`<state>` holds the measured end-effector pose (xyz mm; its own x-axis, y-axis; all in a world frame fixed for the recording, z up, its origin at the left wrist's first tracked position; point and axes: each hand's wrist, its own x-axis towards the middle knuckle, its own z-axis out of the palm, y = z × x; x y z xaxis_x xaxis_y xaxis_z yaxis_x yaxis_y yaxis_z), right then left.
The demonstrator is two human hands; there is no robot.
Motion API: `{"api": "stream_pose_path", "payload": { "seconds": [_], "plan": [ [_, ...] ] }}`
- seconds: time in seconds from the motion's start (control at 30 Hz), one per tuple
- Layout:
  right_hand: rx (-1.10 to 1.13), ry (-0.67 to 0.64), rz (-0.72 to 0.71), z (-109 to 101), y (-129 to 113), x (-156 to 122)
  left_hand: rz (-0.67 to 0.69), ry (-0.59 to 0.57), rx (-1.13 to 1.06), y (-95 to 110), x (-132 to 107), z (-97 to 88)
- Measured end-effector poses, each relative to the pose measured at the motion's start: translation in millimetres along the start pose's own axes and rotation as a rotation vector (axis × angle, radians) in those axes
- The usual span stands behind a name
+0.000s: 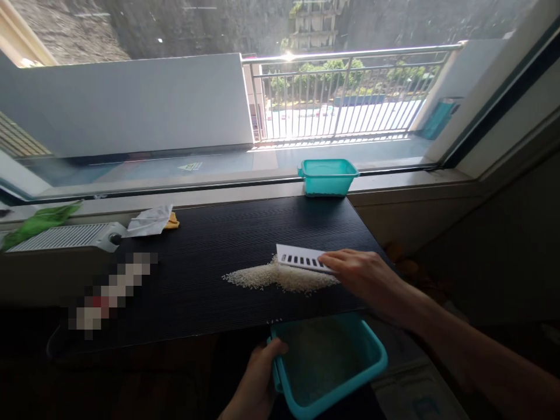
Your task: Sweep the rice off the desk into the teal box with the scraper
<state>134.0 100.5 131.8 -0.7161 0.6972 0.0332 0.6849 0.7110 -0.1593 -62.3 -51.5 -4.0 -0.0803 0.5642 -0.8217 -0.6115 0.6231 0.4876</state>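
My right hand [356, 265] is closed on one end of a flat white card [300, 256] with a row of dark rectangular marks. The card is tilted over a pile of rice [258, 276] spread on the dark table, and hides part of it. Below the near table edge, my left hand [259, 373] grips the left rim of a teal plastic container [378, 357], thumb over the edge. Pale grains seem to cover its shaded bottom. A few loose grains [275, 321] lie at the table edge above the container.
A second teal container [328, 179] stands at the far edge of the black table [205, 233], by the window. White paper [150, 220] and a yellowish piece [172, 221] lie at the far left. A pixelated object [114, 291] is nearer me. Left of the table is a white radiator [70, 236].
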Motion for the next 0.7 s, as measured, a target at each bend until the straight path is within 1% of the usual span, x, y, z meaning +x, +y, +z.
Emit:
{"api": "stream_pose_path", "payload": {
  "seconds": [0.07, 0.13, 0.2, 0.23, 0.3, 0.4, 0.5, 0.57, 0.63, 0.7],
  "plan": [
    [0.0, 0.012, -0.015, -3.4, 15.5, 29.7, 0.001, 0.006, 0.001, 2.8, -3.1, 0.9],
    [0.0, 0.006, -0.033, 0.2, 27.0, 58.4, -0.012, 0.008, -0.006, 6.5, -7.8, 3.4],
    [0.001, -0.013, -0.053, 8.2, 31.1, 76.8, -0.031, 0.04, -0.02, 9.2, -12.2, 5.6],
    [0.001, -0.024, -0.065, 12.6, 30.2, 80.7, -0.032, 0.062, -0.029, 9.9, -13.5, 6.2],
    [0.006, -0.046, -0.095, 20.4, 22.8, 77.6, -0.017, 0.088, -0.044, 9.6, -13.5, 6.4],
    [0.021, -0.078, -0.151, 26.7, 3.1, 56.1, -0.004, 0.039, -0.034, 7.4, -8.6, 5.5],
    [0.036, -0.092, -0.193, 28.3, -17.9, 33.1, -0.005, 0.007, -0.034, 6.3, -5.0, 4.5],
    [0.036, -0.082, -0.205, 27.0, -25.8, 26.3, 0.003, -0.011, -0.046, 7.0, -5.6, 3.6],
    [0.025, -0.058, -0.203, 23.1, -23.8, 32.3, 0.008, -0.041, -0.045, 7.9, -7.5, 2.2],
    [0.001, -0.013, -0.18, 16.1, -10.1, 53.8, 0.003, -0.042, -0.033, 7.9, -8.5, 0.3]
  ]
}}
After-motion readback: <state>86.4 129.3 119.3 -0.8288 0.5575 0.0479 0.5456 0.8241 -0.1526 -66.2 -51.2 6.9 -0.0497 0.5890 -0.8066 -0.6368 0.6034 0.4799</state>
